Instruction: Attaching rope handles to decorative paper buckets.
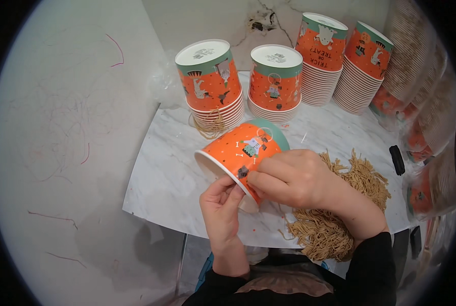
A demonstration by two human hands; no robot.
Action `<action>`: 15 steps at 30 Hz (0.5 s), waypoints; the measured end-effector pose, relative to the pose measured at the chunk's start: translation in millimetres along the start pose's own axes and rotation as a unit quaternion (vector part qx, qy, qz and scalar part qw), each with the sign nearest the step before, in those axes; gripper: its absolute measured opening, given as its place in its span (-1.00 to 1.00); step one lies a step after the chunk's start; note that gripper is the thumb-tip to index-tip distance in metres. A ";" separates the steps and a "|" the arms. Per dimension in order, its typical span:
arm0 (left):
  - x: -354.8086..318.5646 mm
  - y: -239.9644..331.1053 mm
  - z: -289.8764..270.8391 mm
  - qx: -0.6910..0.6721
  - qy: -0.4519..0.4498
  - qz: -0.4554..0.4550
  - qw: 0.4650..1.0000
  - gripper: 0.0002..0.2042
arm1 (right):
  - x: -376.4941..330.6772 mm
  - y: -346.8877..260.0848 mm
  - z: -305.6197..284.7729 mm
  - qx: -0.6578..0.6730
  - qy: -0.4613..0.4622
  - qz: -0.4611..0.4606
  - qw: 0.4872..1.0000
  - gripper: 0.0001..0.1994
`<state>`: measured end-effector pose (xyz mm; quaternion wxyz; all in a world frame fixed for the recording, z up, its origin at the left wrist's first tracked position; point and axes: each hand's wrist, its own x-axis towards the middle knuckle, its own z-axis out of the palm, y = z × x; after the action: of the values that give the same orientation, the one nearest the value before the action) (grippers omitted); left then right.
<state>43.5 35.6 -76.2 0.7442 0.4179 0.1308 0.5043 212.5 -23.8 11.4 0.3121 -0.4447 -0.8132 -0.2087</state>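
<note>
Your orange paper cup (241,150), teal-banded and printed with small figures, lies tilted sideways, mouth toward seven o'clock.

The right hand (294,178) is hiding part of the tilted orange paper cup's (238,150) rim, while clear-wrapped cup sleeves (427,122) are blurring at the picture's right edge.

Marble corner against marked walls

A white marble-look tabletop (156,178) meets a pale wall (59,127) with red and grey scribbles; the cracked back wall (269,20) has a chipped, dark hole.
</note>
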 end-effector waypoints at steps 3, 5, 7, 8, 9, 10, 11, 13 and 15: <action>-0.6 -1.6 0.8 0.025 0.004 -0.011 1.000 -0.78 | -1.2 0.6 -0.5 -0.012 -0.008 -0.005 1.000 -0.73; -0.6 -1.3 1.8 0.034 0.004 -0.015 0.999 -0.79 | -2.7 1.7 1.7 -0.011 -0.017 -0.002 1.000 -0.72; -0.1 -0.8 4.2 0.047 0.002 -0.001 0.999 -0.80 | -2.4 1.8 0.8 -0.006 -0.026 0.003 1.000 -0.72; 0.2 -0.8 6.5 0.046 0.001 -0.002 0.999 -0.80 | -2.2 2.0 -0.2 0.000 -0.035 0.007 0.999 -0.72; 0.5 -1.0 9.8 0.062 0.023 -0.005 0.998 -0.80 | -1.8 3.5 -2.9 -0.002 -0.035 0.008 0.999 -0.72; 0.7 -0.6 12.2 0.079 0.045 -0.007 0.996 -0.81 | -0.4 6.2 -6.0 0.041 -0.060 0.026 0.997 -0.71; 1.4 -0.9 14.8 0.079 0.044 -0.006 0.996 -0.81 | 0.4 8.9 -9.0 0.084 -0.085 0.044 0.992 -0.71; 2.1 -1.1 20.9 0.090 0.107 0.029 0.990 -0.84 | -0.6 12.1 -15.8 0.083 -0.094 0.095 0.987 -0.69; 1.5 1.6 25.4 0.062 0.114 0.078 0.988 -0.86 | -2.1 19.5 -23.8 0.099 -0.086 0.114 0.985 -0.77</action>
<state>58.8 24.6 -59.0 0.6555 0.4119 0.2130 0.5960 237.6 -29.7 28.3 0.3055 -0.5178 -0.7974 -0.0516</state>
